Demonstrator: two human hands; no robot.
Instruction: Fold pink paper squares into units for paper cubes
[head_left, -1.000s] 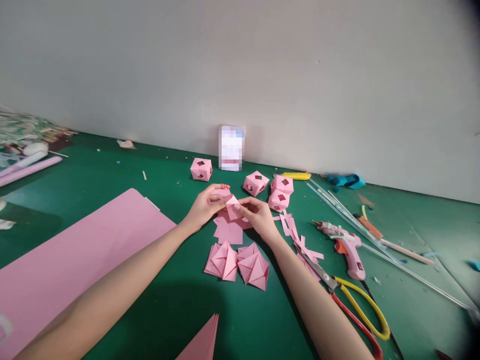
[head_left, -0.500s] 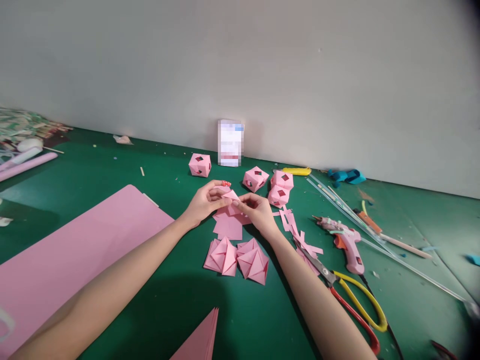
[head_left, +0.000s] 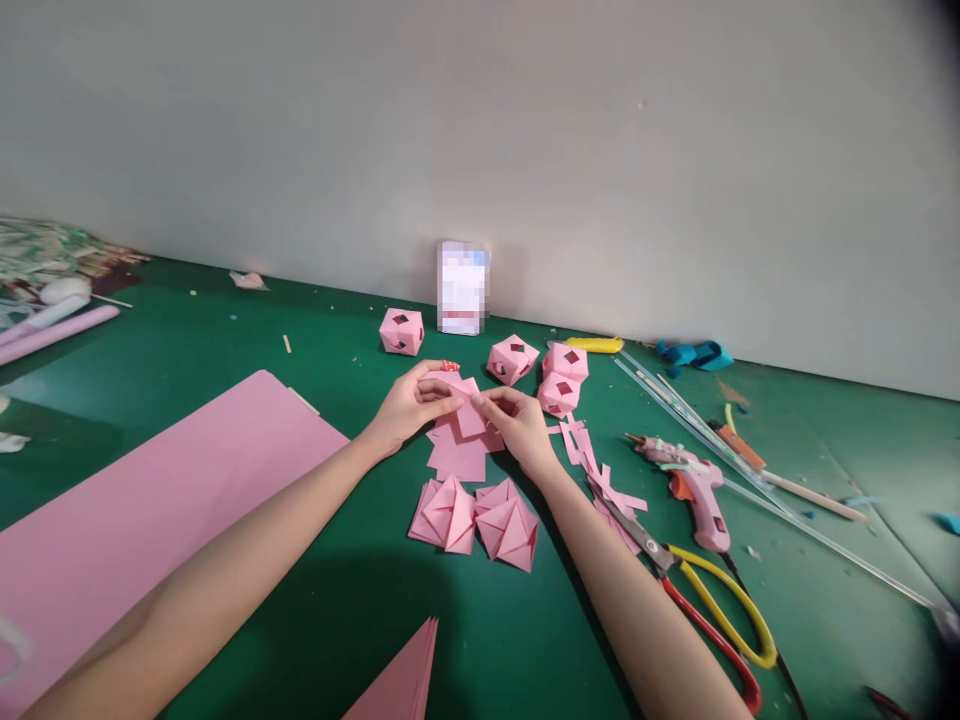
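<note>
Between my hands is a small piece of pink paper [head_left: 472, 415], partly folded, held above the table. My left hand [head_left: 414, 405] pinches its left side between thumb and fingers. At its right edge, my right hand [head_left: 517, 420] has thumb and forefinger closed on the paper. Under it lie several loose pink paper squares [head_left: 459, 455]. Nearer to me are two groups of creased pink paper pieces, a left one [head_left: 444, 513] and a right one [head_left: 508, 525]. Red shows at one left fingertip.
Folded pink paper shapes with cut-outs [head_left: 512, 358] stand behind my hands, near a propped phone [head_left: 463, 288]. On the right lie paper offcuts [head_left: 577, 440], scissors [head_left: 705, 590], a pink glue gun [head_left: 694, 485] and a yellow cutter [head_left: 595, 344]. A large pink sheet [head_left: 187, 500] covers the left.
The pink paper in my fingers has opened out from a small folded triangle to a flatter piece hanging lower. My hands stay in nearly the same place.
</note>
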